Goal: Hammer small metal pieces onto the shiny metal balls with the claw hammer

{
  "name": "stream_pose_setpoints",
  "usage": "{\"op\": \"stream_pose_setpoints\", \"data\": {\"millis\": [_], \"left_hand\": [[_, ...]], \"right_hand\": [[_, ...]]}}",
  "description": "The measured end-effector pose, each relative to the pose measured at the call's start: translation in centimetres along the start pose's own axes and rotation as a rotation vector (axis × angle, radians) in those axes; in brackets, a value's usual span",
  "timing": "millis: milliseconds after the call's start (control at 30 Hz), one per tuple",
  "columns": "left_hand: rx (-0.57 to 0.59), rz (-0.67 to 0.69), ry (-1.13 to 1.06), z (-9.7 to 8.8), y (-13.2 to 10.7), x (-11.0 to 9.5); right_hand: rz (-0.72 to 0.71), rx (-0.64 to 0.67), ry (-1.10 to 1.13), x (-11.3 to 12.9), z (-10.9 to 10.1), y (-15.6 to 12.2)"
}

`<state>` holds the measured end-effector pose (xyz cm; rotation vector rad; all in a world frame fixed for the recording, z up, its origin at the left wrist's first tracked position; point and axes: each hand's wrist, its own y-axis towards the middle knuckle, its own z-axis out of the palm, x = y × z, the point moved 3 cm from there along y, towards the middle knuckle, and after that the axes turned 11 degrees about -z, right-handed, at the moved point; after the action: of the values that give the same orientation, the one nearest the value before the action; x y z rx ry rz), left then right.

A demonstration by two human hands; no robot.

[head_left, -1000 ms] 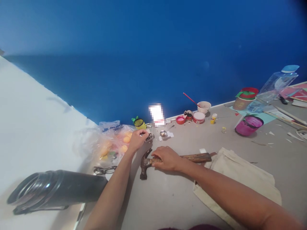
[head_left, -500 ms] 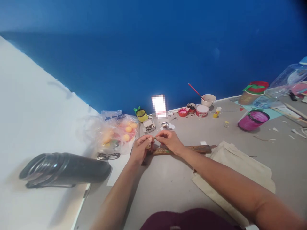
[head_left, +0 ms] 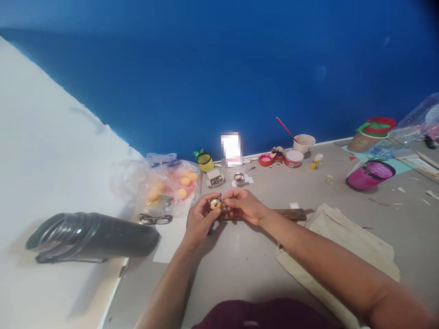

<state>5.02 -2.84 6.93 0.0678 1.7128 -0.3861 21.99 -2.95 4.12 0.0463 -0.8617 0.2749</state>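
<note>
My left hand point(head_left: 200, 220) is closed around a small round object point(head_left: 216, 204), shiny silver on top and yellowish below. Thumb and fingers press it from both sides. Close against its right edge, my right hand point(head_left: 246, 208) has its fingertips pinched together; whatever is between them is too small to make out. Beneath both hands lies a long brown wooden piece point(head_left: 288, 214), partly covered by them, with a reddish toothed end on the right. Beyond the hands are a small open box point(head_left: 216, 181) of metal bits and a shiny silver piece point(head_left: 239, 177) on white card.
At left are a dark bottle point(head_left: 99, 237), eyeglasses point(head_left: 156, 219) and a plastic bag point(head_left: 164, 183) with orange balls. A beige cloth point(head_left: 353, 242) lies right. Along the blue wall stand a yellow cup point(head_left: 205, 162), a paint bowl point(head_left: 303, 144) and a glue stick point(head_left: 316, 161); a magenta cup point(head_left: 368, 176) lies farther right.
My left hand has turned so that the round object now faces up into view. My right fingertips have shifted down slightly beside it. The camera view has moved a little.
</note>
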Motion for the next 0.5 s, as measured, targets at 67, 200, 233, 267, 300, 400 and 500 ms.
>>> {"op": "stream_pose_setpoints", "data": {"millis": [67, 200, 233, 267, 300, 400, 500], "left_hand": [[-0.023, 0.032, 0.027, 0.00, 0.03, 0.00], [-0.067, 0.041, 0.074, 0.00, 0.16, 0.36], [-0.078, 0.038, 0.092, -0.03, 0.18, 0.48], [-0.087, 0.034, 0.114, -0.05, 0.20, 0.59], [-0.096, 0.029, 0.138, -0.07, 0.20, 0.68], [-0.112, 0.022, 0.189, -0.09, 0.20, 0.81], [-0.115, 0.025, 0.188, 0.00, 0.16, 0.68]], "right_hand": [[0.001, -0.010, -0.009, 0.04, -0.09, 0.07], [0.010, -0.025, -0.035, -0.03, -0.34, 0.24], [0.013, -0.025, -0.037, -0.05, -0.39, 0.25], [0.016, -0.024, -0.040, -0.06, -0.42, 0.26], [0.019, -0.022, -0.042, -0.06, -0.44, 0.25], [0.022, -0.002, -0.054, -0.03, -0.44, 0.21], [0.025, 0.011, -0.066, -0.04, -0.47, 0.18]]}}
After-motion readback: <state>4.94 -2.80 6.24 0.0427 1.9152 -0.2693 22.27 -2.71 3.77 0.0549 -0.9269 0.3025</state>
